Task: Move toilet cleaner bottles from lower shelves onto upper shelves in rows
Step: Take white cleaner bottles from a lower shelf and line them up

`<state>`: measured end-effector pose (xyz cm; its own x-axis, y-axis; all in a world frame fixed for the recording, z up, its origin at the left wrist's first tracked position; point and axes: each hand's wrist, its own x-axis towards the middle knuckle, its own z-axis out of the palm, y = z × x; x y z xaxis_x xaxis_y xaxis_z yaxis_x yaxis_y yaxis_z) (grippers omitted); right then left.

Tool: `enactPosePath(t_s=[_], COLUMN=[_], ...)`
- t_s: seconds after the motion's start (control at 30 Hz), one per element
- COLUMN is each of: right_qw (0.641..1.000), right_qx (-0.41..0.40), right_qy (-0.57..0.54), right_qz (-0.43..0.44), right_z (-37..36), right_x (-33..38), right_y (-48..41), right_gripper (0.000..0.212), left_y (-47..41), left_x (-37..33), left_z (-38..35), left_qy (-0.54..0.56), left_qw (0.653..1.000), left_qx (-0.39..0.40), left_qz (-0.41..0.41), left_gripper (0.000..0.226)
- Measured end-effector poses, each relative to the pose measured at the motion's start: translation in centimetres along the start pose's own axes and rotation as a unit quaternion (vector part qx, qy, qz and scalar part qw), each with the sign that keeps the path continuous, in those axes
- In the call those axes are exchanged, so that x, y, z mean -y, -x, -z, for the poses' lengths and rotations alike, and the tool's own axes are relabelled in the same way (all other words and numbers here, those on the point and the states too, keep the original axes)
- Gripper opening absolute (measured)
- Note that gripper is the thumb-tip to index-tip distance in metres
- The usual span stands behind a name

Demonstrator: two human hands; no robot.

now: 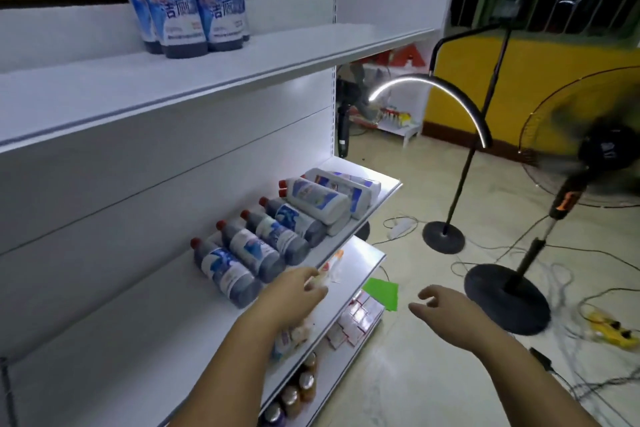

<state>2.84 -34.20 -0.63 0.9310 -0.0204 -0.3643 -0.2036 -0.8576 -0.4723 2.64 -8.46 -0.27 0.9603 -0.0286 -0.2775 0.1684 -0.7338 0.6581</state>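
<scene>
Four dark bottles (pixel 254 252) lie on shelf (pixel 138 322) | left hand (pixel 294 293) just beside nearest, grip released | right hand (pixel 441 305) apart, released

Dark blue-labelled bottles (pixel 227 274) with red caps (pixel 196 243); white shelf (pixel 207 59); green sheet (pixel 382 292).

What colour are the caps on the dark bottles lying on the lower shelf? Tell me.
Red caps, clearest in the head view.
</scene>
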Motion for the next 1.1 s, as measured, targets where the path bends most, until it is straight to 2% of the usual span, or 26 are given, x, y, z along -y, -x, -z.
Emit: enactPosePath(t_s=[0.07, 0.2, 0.3, 0.47, 0.57, 0.73, 0.93, 1.03, 1.1], right_qw=[1.000, 0.997, 1.000, 0.998, 0.994, 0.983, 0.951, 0.950, 0.954], right_qx=[0.002, -0.064, -0.008, 0.034, 0.057, 0.046, 0.151, 0.144, 0.108], right_qy=[-0.008, -0.036, -0.024, -0.010, 0.015, -0.012, 0.004, 0.005, 0.028], right_qz=[-0.007, -0.034, -0.018, 0.042, 0.090, 0.179, 0.270, 0.276, 0.278], right_z=[1.7, 4.4, 4.6, 6.6, 8.6, 11.1, 7.8, 6.3, 5.4], right_x=[0.1, -0.8, -0.5, 0.2, 0.7, 3.4, 9.7, 12.3, 13.7], right_y=[-2.7, -7.7, -11.1, -18.3, -22.4, -28.4, -29.1, -29.4, -30.2], right_gripper=[0.044, 0.044, 0.042, 0.043, 0.042, 0.035, 0.026, 0.028, 0.033], left_y=[-3.5, -9.6, -12.1, -15.6, -17.4, -18.1, -15.6, -15.7, -16.1], left_x=[-1.0, -3.0, -3.5, -3.6, -5.3, -6.9, -5.1, -4.1, -3.7], left_z=[-0.1, 0.1, 0.0, 0.6, 0.4, 1.1, 1.2, 1.8, 2.0], left_qy=[0.011, 0.013, 0.015, 0.022, 0.025, 0.041, 0.067, 0.077, 0.090], left_qw=[1.000, 1.000, 1.000, 0.997, 0.992, 0.970, 0.947, 0.942, 0.942], left_qx=[0.017, 0.005, 0.014, -0.010, -0.052, -0.139, -0.172, -0.185, -0.197], left_qz=[-0.005, -0.017, 0.009, 0.073, 0.114, 0.194, 0.264, 0.271, 0.257], left_gripper=[0.048, 0.050, 0.050, 0.033, 0.034, 0.033, 0.035, 0.033, 0.031])
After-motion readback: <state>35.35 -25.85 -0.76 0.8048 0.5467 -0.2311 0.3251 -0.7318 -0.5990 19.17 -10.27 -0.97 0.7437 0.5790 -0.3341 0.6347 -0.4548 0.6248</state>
